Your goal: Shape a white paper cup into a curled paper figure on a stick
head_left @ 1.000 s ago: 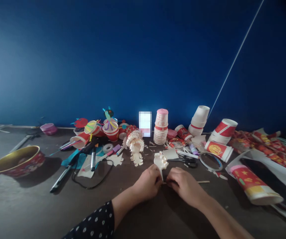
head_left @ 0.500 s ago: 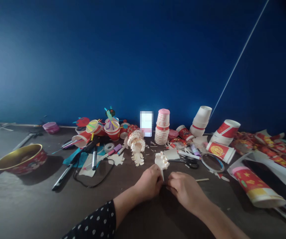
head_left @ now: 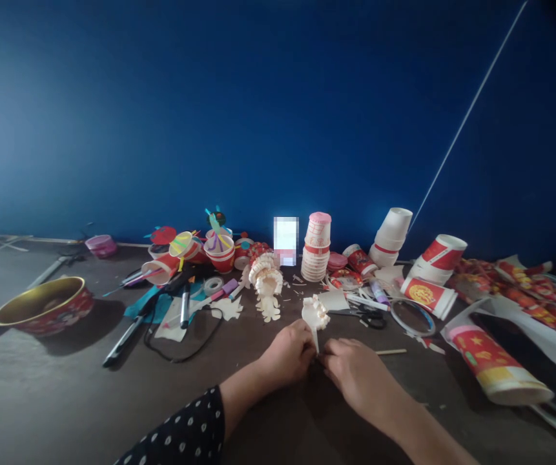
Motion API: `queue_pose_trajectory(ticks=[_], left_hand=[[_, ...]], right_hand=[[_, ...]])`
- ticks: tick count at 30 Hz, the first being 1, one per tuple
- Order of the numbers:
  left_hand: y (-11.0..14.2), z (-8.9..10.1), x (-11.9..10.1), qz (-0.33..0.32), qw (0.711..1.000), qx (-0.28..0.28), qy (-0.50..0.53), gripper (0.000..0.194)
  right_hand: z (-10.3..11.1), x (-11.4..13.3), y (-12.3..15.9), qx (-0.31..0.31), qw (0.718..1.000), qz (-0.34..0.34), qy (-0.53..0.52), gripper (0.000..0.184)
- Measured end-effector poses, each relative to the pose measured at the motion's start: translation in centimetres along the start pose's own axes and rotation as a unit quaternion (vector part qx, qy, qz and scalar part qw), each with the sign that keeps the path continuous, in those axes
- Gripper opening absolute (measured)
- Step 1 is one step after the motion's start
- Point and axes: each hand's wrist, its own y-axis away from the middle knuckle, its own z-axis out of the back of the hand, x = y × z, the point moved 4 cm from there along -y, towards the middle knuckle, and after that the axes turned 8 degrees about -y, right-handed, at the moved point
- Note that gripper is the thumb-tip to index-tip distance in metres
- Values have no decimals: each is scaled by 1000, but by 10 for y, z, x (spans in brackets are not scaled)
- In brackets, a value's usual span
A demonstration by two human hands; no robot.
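My left hand (head_left: 287, 353) and my right hand (head_left: 355, 371) meet low at the centre of the view, close together on the dark table (head_left: 64, 387). Between them stands a white paper piece (head_left: 312, 314) with curled, ruffled strips along one edge. Its narrow stem runs down into my fingers, and both hands pinch it there. The fingertips and the stem's lower end are hidden. Just beyond, a similar ruffled paper figure with cut tentacles (head_left: 267, 284) rests on the table. A thin wooden stick (head_left: 391, 352) lies to the right of my right hand.
Behind my hands stand a stack of paper cups (head_left: 315, 255) and several decorated cups. Black scissors (head_left: 362, 316), a tape roll (head_left: 213, 285) and marker pens (head_left: 185, 307) lie nearby. A gold-lined bowl (head_left: 44, 305) sits left; a red printed paper tube (head_left: 495, 368) lies right.
My right hand has drawn slightly left, its fingers closer to the paper stem. The whole scene has drifted a little right in view as my head turned.
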Motion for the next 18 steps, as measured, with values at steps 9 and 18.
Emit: queue_pose_trajectory(ticks=[9,18], left_hand=[[2,0,4,-63,997,-24,28,19],[3,-1,5,-78,997,-25,9,15]], right_hand=[[2,1,-1,9,1000,-13,-11,26],[5,2,-1,18,999,-31,-39,26]])
